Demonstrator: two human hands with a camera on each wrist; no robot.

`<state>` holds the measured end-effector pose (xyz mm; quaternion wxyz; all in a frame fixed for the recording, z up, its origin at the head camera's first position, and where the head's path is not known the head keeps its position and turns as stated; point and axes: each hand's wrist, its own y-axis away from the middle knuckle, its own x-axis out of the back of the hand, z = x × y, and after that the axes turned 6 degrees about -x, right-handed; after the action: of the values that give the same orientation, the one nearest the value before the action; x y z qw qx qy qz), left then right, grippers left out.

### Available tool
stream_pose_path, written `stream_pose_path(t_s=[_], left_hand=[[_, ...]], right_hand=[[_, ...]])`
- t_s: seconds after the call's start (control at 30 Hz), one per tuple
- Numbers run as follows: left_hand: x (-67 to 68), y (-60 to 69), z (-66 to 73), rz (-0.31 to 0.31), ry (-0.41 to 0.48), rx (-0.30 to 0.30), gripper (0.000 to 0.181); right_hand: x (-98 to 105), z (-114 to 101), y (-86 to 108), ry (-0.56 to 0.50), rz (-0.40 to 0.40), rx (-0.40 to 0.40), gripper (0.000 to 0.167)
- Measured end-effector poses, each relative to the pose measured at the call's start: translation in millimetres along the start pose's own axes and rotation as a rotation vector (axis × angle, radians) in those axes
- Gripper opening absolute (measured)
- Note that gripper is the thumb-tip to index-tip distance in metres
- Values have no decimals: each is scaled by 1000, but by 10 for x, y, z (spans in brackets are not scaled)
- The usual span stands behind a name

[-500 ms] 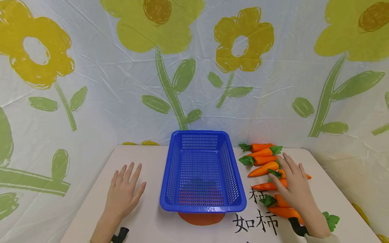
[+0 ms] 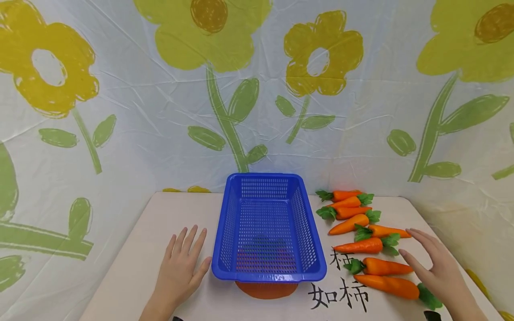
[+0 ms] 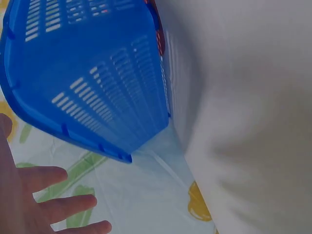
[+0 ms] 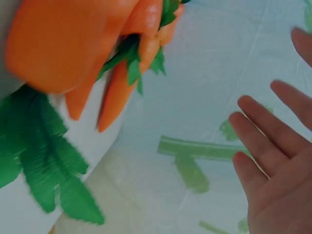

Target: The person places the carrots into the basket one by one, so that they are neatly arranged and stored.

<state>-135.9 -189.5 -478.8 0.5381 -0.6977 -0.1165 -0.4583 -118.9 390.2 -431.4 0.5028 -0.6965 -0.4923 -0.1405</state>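
A blue plastic basket (image 2: 272, 277) with slotted walls stands at the middle of the table. To its left my left hand (image 2: 180, 269) hovers with straight, slightly spread fingers, the thumb close to the basket's wall; the left wrist view shows the fingers (image 3: 73, 202) apart from the basket. Several orange carrots (image 2: 391, 286) with green leafy tops lie in a rough column right of the basket. My right hand (image 2: 441, 272) is just right of the nearer carrots, fingers extended and holding nothing. In the right wrist view its palm (image 4: 285, 195) is apart from the carrots (image 4: 58, 44).
An orange round print (image 2: 267, 290) shows under the basket's near end on the white table (image 2: 192, 205). Black written characters (image 2: 337, 294) mark the tabletop between basket and carrots. A flowered cloth (image 2: 160, 133) hangs behind and at both sides.
My right hand has moved right and nearer, off from above the carrots, uncovering them. The left hand has shifted right and nearer, toward the basket. Basket and carrots stay put.
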Motion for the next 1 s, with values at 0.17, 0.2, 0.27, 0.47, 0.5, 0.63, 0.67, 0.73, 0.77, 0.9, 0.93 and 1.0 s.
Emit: stream_pose_path(t_s=[0.17,0.2,0.27,0.47,0.5,0.63,0.67,0.73,0.77,0.9,0.93,1.0], left_hand=[[-34,15,151,-20,9,-15,72],[-42,17,179,-20,10,-21,73],[-55,15,224,-17,15,-29,74],[-83,6,303,-32,39,-52,78],[-90,10,313,-38,43,-55,79],[-111,19,342,-51,68,-46,90],[-115,19,348,-48,75,-44,94],[-117,15,350,-43,88,-42,99],[-121,12,350,-39,94,-42,101],[-130,4,349,-27,106,-52,103],[-130,1,349,-25,106,-56,103],[-127,-6,350,-28,107,-64,102]], right_hand=[[55,174,212,57,-165,-75,70],[58,204,249,75,-200,-100,71],[58,255,302,88,-259,-127,71],[69,361,299,134,-544,-296,67],[71,373,289,151,-601,-332,65],[22,412,277,147,-726,-417,59],[9,420,285,152,-731,-412,55],[-23,432,293,145,-742,-420,52],[-37,435,296,143,-745,-426,51],[-73,442,296,128,-760,-442,50],[-78,442,294,126,-761,-444,49],[-84,442,290,125,-764,-447,49]])
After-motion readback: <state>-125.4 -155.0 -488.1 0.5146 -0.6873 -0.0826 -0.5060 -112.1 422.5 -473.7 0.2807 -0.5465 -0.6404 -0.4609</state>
